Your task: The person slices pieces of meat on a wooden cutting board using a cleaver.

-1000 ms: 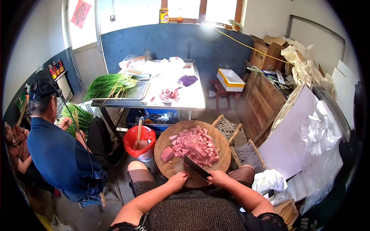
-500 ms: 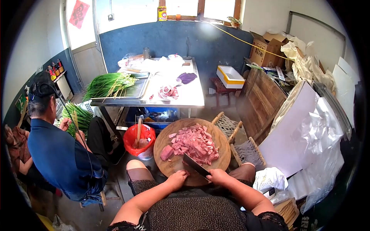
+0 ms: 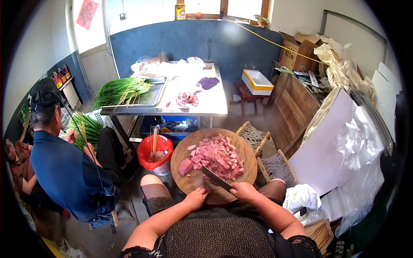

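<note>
My right hand [image 3: 243, 191] is closed around the handle of a cleaver [image 3: 217, 178]. Its dark blade slants to the upper left over a round wooden chopping board [image 3: 183, 146], beside the pile of cut meat. At the board's near edge, my left hand [image 3: 196, 198] has its fingers curled together; a small reddish bit shows at the fingertips, too small to name surely. Pink cut meat [image 3: 219, 155] is heaped over the middle of the board. To the left of the heap lies a larger meat chunk [image 3: 185, 167].
A red-lined bucket [image 3: 147, 148] with skewers stands left of the board. Beyond is a table [image 3: 172, 110] with a tray of green stalks [image 3: 122, 91]. Another person [image 3: 71, 172] sits at left, handling green stalks. Woven stools [image 3: 277, 167] stand at right.
The cleaver and my right hand have moved slightly up and away from me over the board. My left hand stays near the board's front edge. The view has shifted a little.
</note>
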Tool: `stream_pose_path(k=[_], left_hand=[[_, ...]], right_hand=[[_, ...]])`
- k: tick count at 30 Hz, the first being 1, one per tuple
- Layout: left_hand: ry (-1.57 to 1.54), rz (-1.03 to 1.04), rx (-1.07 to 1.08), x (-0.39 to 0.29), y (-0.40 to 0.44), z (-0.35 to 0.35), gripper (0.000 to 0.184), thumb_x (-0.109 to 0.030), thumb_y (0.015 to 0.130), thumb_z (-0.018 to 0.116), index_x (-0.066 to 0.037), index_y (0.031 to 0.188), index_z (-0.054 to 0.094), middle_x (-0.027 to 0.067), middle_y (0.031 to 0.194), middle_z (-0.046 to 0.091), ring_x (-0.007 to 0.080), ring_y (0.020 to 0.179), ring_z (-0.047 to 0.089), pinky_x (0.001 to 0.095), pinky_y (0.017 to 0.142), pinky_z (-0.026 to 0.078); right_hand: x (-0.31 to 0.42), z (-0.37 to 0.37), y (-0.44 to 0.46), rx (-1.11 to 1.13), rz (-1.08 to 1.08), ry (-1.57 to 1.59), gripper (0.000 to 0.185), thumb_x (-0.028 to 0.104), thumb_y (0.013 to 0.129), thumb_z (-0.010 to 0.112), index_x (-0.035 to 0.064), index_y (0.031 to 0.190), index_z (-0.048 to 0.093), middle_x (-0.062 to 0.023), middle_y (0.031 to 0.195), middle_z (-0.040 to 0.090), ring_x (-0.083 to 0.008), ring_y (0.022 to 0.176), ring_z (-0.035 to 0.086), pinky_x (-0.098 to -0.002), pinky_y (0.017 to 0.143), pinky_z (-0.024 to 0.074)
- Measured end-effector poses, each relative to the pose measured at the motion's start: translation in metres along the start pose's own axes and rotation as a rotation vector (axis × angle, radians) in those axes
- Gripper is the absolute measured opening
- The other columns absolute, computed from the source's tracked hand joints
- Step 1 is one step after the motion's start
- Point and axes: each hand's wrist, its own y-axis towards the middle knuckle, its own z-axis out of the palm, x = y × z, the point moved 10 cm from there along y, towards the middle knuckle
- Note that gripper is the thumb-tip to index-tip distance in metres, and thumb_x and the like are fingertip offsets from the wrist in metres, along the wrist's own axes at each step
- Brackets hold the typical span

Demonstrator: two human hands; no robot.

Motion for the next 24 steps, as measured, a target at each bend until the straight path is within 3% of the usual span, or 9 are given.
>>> stream_pose_path(k=[6,9,16,18,20,21,23,24], left_hand=[[-0.007,-0.026,0.000,0.012,-0.002,0.007,0.044,-0.012,0.088,0.051,-0.007,0.131,0.060,0.0117,0.130,0.057,0.0287,0.124,0.053,0.0363,0.104,0.048],[0.085,0.007,-0.061,0.018,-0.002,-0.003,0.037,-0.014,0.089,0.052,-0.011,0.124,0.064,0.0071,0.122,0.062,0.0263,0.111,0.060,0.0358,0.097,0.051],[0.052,0.020,-0.127,0.019,-0.007,0.007,0.034,-0.014,0.088,0.053,-0.013,0.120,0.066,0.0074,0.123,0.062,0.0283,0.107,0.062,0.0354,0.095,0.053],[-0.024,0.055,-0.254,0.017,-0.013,-0.005,0.032,-0.020,0.093,0.054,-0.011,0.122,0.065,0.0114,0.121,0.064,0.0316,0.107,0.063,0.0384,0.094,0.051],[-0.705,-0.407,-0.099,0.050,-0.012,0.014,0.034,-0.030,0.100,0.053,-0.008,0.124,0.065,0.0131,0.115,0.069,0.0282,0.109,0.064,0.0366,0.098,0.048],[-0.779,-0.462,-0.074,0.037,-0.010,-0.015,0.041,-0.039,0.103,0.050,-0.005,0.116,0.067,0.0148,0.109,0.071,0.0271,0.108,0.065,0.0360,0.097,0.047],[-0.649,-0.352,-0.193,0.055,-0.011,-0.008,0.035,-0.032,0.096,0.055,-0.002,0.107,0.070,0.0147,0.107,0.071,0.0278,0.099,0.067,0.0375,0.092,0.050],[-0.601,-0.397,-0.244,0.068,-0.019,-0.002,0.025,-0.021,0.092,0.058,-0.003,0.103,0.071,0.0150,0.106,0.071,0.0304,0.095,0.068,0.0380,0.089,0.052]], right_hand=[[0.009,0.003,-0.006,-0.018,-0.028,0.020,0.033,0.032,0.093,0.055,0.0145,0.117,0.069,-0.0204,0.101,0.070,-0.0396,0.097,0.067,-0.0500,0.085,0.0524],[0.009,0.010,-0.007,0.012,-0.033,0.002,0.035,0.034,0.093,0.058,0.0126,0.118,0.068,-0.0213,0.102,0.070,-0.0407,0.097,0.066,-0.0483,0.085,0.0525],[0.019,0.009,-0.014,-0.009,-0.044,0.021,0.032,0.030,0.093,0.056,0.0125,0.116,0.069,-0.0220,0.101,0.070,-0.0407,0.097,0.067,-0.0504,0.085,0.0524],[0.012,0.014,-0.008,-0.058,-0.114,-0.006,0.031,0.029,0.091,0.057,0.0110,0.113,0.069,-0.0227,0.100,0.070,-0.0415,0.095,0.067,-0.0506,0.084,0.0526],[0.005,0.015,-0.003,-0.133,-0.135,0.036,0.030,0.028,0.090,0.058,0.0096,0.110,0.069,-0.0232,0.099,0.069,-0.0421,0.093,0.067,-0.0507,0.082,0.0527],[0.008,0.009,-0.006,-0.138,-0.124,0.085,0.027,0.026,0.090,0.059,0.0092,0.109,0.069,-0.0236,0.099,0.069,-0.0423,0.093,0.066,-0.0504,0.082,0.0527],[0.007,0.005,-0.009,-0.168,-0.093,0.180,0.029,0.026,0.092,0.059,0.0083,0.113,0.068,-0.0238,0.102,0.069,-0.0420,0.097,0.066,-0.0475,0.084,0.0527],[0.006,0.003,-0.012,-0.187,-0.093,0.238,0.030,0.027,0.094,0.059,0.0072,0.115,0.068,-0.0241,0.103,0.069,-0.0419,0.098,0.066,-0.0457,0.084,0.0530]])
